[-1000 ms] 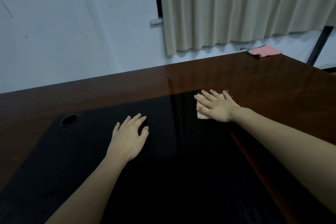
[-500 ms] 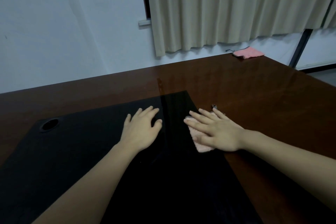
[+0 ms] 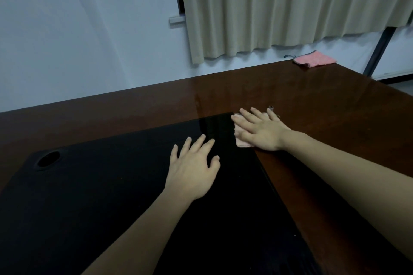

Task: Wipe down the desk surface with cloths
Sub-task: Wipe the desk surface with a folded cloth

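Desk (image 3: pixel 312 105), glossy brown with black inset, meets white wall (image 3: pixel 78 29).

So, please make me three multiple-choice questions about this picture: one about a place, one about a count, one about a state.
1. Where does the spare pink cloth lie?
A. far right corner of the desk
B. on the black mat
C. under the left hand

2. How many pink cloths are in view?
A. one
B. two
C. three

3. How is the right hand?
A. lifted in the air
B. clenched in a fist
C. flat on a cloth, fingers straight

Answers: 1 A, it sits by the curtain at the desk edge. 2 B, one far, one under the hand. 3 C, the palm presses it down.
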`<state>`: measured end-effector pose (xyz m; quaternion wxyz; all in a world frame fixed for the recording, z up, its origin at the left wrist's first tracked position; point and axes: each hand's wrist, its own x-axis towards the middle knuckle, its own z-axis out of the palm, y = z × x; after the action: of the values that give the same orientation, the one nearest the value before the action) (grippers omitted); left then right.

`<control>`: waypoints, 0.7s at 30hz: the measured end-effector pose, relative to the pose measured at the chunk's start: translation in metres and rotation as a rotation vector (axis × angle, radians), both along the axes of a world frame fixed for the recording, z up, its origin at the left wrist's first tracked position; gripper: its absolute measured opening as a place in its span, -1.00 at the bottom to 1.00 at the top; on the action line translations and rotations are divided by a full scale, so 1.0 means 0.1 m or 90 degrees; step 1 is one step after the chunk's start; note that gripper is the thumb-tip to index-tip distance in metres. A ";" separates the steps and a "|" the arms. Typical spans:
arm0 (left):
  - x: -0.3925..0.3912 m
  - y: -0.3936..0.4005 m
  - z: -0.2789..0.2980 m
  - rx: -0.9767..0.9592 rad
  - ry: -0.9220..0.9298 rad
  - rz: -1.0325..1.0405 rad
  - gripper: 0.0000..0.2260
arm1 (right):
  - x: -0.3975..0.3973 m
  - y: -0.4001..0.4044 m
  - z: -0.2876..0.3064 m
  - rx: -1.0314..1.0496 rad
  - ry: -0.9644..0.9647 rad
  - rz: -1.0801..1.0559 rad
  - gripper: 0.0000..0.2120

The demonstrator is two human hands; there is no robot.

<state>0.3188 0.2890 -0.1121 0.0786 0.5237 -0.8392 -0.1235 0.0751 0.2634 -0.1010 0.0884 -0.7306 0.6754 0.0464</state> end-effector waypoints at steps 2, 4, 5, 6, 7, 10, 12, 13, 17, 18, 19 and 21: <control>0.00 0.00 0.00 0.000 0.000 0.001 -0.51 | 0.06 0.26 0.00 0.002 0.014 0.052 -0.41; -0.01 0.01 0.00 -0.004 -0.001 0.003 -0.51 | 0.11 0.60 0.00 0.004 0.016 0.116 -0.40; -0.01 0.01 0.00 -0.007 -0.001 0.005 -0.51 | 0.12 0.78 0.01 0.006 0.005 0.140 -0.37; -0.02 0.02 0.00 -0.010 0.000 0.007 -0.51 | 0.12 0.94 0.02 0.008 -0.009 0.156 -0.33; -0.02 0.02 0.00 -0.010 0.001 0.008 -0.51 | 0.10 1.06 0.04 0.013 -0.020 0.165 -0.30; -0.03 0.02 0.00 -0.010 -0.001 0.011 -0.51 | 0.01 1.14 0.07 0.024 -0.020 0.156 -0.31; -0.02 0.01 0.00 -0.006 -0.003 0.009 -0.51 | -0.05 0.99 0.07 0.022 -0.004 0.134 -0.32; -0.02 0.00 0.00 -0.004 -0.003 0.007 -0.51 | -0.09 0.87 0.07 0.017 0.002 0.114 -0.35; -0.02 0.00 0.02 0.006 0.000 0.006 -0.51 | -0.30 0.30 0.05 -0.001 0.013 0.010 -0.43; -0.02 0.01 0.02 0.007 0.003 0.006 -0.51 | -0.32 0.21 0.05 -0.001 0.011 -0.013 -0.42; -0.02 0.02 0.03 0.008 0.003 0.007 -0.51 | -0.33 0.14 0.04 -0.001 0.006 -0.028 -0.42; -0.01 0.02 0.04 0.008 0.003 0.007 -0.51 | -0.29 0.11 0.02 0.003 -0.002 -0.037 -0.41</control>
<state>0.3174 0.2913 -0.1082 0.0776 0.5286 -0.8353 -0.1298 0.0461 0.2748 -0.0992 0.0924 -0.7106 0.6961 0.0442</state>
